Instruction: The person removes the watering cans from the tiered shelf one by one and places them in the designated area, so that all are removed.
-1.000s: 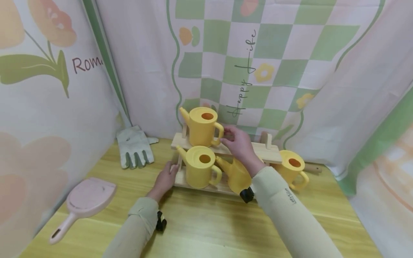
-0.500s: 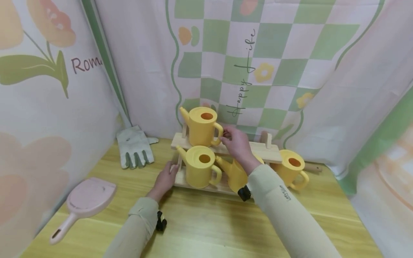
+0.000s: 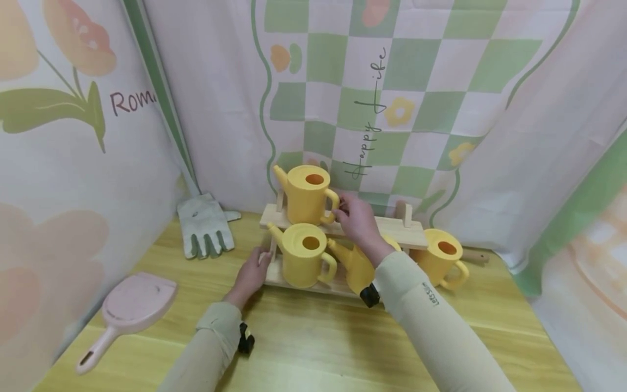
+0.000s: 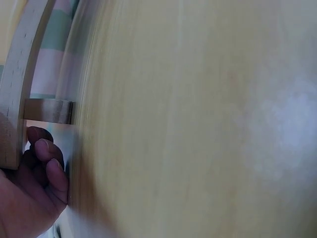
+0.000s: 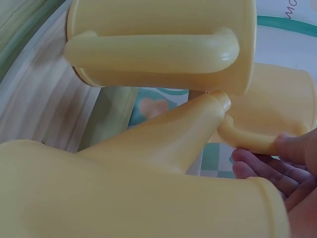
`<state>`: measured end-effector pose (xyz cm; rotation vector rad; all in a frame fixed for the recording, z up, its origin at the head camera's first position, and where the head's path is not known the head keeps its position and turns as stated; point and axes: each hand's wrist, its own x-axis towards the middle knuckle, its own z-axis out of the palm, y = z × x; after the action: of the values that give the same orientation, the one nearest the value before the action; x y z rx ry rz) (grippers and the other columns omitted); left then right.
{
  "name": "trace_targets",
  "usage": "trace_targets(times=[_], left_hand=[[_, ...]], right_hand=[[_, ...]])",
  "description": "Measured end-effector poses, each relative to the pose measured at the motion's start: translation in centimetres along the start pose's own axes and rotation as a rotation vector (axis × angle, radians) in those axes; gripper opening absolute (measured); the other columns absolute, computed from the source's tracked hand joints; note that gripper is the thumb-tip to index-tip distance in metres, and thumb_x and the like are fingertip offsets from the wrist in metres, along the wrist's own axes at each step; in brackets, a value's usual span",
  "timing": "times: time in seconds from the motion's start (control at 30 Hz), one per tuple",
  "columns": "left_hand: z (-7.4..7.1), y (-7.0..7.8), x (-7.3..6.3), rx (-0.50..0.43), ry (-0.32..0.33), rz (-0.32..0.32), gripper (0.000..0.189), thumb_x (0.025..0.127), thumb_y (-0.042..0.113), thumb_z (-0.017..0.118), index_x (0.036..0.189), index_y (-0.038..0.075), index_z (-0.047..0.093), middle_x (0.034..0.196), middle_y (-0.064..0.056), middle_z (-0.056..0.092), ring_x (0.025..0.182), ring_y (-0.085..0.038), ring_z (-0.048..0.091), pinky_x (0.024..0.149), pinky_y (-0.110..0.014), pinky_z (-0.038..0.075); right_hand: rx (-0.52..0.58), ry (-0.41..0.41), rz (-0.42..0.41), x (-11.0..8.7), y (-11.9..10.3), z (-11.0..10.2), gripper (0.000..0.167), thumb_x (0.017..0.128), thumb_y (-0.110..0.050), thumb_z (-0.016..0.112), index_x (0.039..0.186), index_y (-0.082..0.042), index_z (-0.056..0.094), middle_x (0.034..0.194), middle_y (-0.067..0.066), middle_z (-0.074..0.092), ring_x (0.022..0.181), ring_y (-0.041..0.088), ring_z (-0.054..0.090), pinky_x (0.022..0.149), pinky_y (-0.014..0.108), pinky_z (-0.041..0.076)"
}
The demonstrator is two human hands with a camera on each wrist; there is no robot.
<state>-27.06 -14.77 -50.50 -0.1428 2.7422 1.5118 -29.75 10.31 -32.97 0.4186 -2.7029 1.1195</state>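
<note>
On the upper tier of a small wooden rack (image 3: pixel 401 228) stands a yellow watering can (image 3: pixel 306 204), spout to the left. My right hand (image 3: pixel 360 223) pinches its handle between thumb and fingers, as the right wrist view confirms. A second yellow watering can (image 3: pixel 300 267) sits upright on the lower tier's left. Beside it another watering can (image 3: pixel 356 267) is partly covered by my right arm. My left hand (image 3: pixel 251 276) grips the rack's left end at the lower tier; in the left wrist view its fingers (image 4: pixel 57 173) curl around the wooden board (image 4: pixel 15 99).
A further yellow watering can (image 3: pixel 433 261) stands at the rack's right end, with a wooden stick (image 3: pixel 475 255) behind it. On the table's left lie a pink dustpan (image 3: pixel 137 302) and a white glove (image 3: pixel 203 223). Patterned curtains (image 3: pixel 220 109) enclose the table (image 3: pixel 303 337).
My right wrist and forearm have shifted slightly left, with the fingers staying at the upper can's handle. My left hand and the cans hold their places.
</note>
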Motion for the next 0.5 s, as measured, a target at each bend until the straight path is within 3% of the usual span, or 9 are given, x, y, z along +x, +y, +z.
trace_targets(times=[0.5], left_hand=[[-0.03,0.08,-0.11,0.009,0.000,0.009,0.047,0.104,0.046,0.036,0.139,0.014,0.043,0.145,-0.020,0.046,0.133,-0.041,0.042,0.107,-0.060,0.032]], right_hand=[[0.011,0.079,-0.010,-0.67,0.83,-0.36,0.024,0.098,-0.006,0.057,0.121,0.000,0.057,0.111,0.021,0.068,0.096,0.030,0.068,0.081,0.041,0.056]])
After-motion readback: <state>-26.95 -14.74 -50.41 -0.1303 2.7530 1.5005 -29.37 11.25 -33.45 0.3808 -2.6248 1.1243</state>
